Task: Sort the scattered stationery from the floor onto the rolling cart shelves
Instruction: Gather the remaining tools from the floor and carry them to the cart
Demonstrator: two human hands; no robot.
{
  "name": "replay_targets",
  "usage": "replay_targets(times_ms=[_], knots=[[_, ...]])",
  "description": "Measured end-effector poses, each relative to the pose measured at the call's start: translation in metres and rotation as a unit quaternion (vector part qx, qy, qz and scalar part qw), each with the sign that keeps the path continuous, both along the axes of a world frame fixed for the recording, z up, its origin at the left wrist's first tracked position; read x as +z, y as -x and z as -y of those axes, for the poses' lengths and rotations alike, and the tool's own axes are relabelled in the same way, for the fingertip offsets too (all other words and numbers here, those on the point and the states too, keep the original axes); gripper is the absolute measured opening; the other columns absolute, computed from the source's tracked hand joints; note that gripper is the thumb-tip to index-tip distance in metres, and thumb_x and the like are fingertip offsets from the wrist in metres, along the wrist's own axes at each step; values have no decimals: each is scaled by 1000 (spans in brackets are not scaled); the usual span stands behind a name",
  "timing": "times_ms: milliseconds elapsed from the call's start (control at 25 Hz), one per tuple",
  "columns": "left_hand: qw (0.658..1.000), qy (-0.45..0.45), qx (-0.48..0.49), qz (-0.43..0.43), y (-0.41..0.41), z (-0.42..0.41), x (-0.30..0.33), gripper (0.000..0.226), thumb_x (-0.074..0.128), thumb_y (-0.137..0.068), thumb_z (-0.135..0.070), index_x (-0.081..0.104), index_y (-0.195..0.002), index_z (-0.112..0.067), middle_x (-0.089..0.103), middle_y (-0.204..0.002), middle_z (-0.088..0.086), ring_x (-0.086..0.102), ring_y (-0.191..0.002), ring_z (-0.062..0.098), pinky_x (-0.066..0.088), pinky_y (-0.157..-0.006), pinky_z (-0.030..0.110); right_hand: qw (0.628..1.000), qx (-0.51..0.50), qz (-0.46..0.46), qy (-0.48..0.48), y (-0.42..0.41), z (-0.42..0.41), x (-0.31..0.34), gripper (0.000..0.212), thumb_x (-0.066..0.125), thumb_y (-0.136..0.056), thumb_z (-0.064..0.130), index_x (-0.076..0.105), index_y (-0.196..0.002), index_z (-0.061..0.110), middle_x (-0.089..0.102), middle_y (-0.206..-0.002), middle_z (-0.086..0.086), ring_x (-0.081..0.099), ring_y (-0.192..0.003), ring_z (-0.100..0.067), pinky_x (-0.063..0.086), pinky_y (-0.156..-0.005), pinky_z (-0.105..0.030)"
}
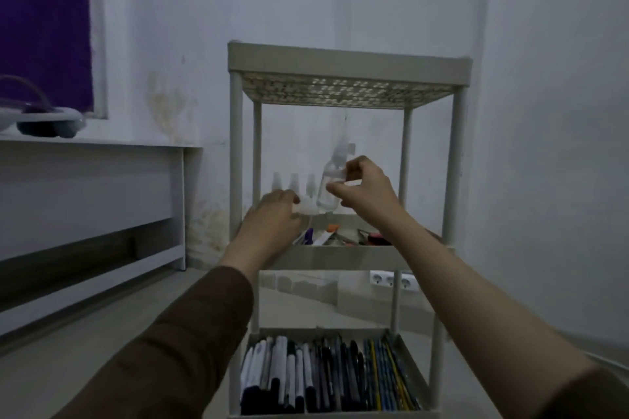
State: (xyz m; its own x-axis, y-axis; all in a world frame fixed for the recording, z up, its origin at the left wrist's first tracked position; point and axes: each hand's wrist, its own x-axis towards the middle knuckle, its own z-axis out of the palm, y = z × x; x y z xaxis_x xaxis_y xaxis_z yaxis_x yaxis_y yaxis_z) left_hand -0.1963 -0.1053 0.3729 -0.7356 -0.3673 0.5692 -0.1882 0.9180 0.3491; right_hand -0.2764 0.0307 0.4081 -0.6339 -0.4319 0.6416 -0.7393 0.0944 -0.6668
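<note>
Cart [343,59] with three white shelves is seen in the middle of the frame, against a pale wall. Above its middle shelf [340,257], a clear bottle [327,187] with a cap is held upright by the right hand [366,189]; the thumb and the fingers are curled and pinch the bottle on its right side. Just left of it and lower, a smaller clear bottle [306,208] is gripped by the left hand [274,214], whose fingers are closed around it. The two bottles are close to each other, but whether they touch cannot be told. Three small bottles [293,182] are standing in a row at the back of the middle shelf, to the left of the held bottle. Mixed small items [340,236], partly orange and purple, are lying on the same shelf under the hands; they are blurred. On the bottom shelf [253,343], at the lower centre of the frame, pens [289,374] are laid in rows on the left and pencils [391,371] on the right. A white bench [92,180] is placed at the left of the frame, and a purple cloth [44,20] is seen in the upper left.
</note>
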Motion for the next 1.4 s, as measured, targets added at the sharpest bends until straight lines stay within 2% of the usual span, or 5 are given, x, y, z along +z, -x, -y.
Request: replay_targets(times_ms=[240, 1040, 1160, 1320, 1400], knots=[[984, 40, 59, 163, 14, 7, -11, 46, 30, -95, -39, 38, -137, -21, 36, -145, 5, 32, -131, 24, 26, -107, 42, 999, -34, 29, 10, 28, 26, -6, 29, 70, -80, 14, 48, -98, 8, 51, -92, -5, 59, -89, -30, 53, -80, -50], [984, 4, 52, 168, 18, 11, -12, 51, 27, -92, -48, 28, -141, -35, 30, -149, -5, 18, -140, 14, 19, -112, 48, 975, -71, 46, -204, 47, 86, -33, 41, 67, -83, 33, 34, -99, 14, 57, -111, -14, 58, -100, -31, 41, -70, -31], [984, -4, 54, 172, 18, 11, -11, 53, 29, -91, -50, 28, -142, -36, 29, -150, -5, 19, -140, 14, 21, -112, 47, 966, -69, 74, -238, 50, 86, -34, 40, 62, -86, 41, 44, -103, 9, 58, -113, -14, 59, -102, -30, 44, -76, -32], [982, -17, 64, 175, 19, 12, -12, 52, 32, -89, -50, 38, -136, -26, 36, -144, -1, 26, -136, 16, 25, -110, 46, 954, -63, 55, -289, 53, 91, -36, 36, 53, -91, 39, 51, -72, 8, 59, -90, -16, 58, -85, -25, 42, -73, -30], [983, -26, 68, 169, 18, 10, -11, 53, 33, -90, -49, 39, -133, -20, 36, -144, 2, 26, -135, 18, 26, -110, 45, 954, -45, 38, -293, 53, 92, -37, 30, 52, -93, 30, 63, -85, 4, 64, -97, -17, 61, -93, -27, 46, -79, -32]])
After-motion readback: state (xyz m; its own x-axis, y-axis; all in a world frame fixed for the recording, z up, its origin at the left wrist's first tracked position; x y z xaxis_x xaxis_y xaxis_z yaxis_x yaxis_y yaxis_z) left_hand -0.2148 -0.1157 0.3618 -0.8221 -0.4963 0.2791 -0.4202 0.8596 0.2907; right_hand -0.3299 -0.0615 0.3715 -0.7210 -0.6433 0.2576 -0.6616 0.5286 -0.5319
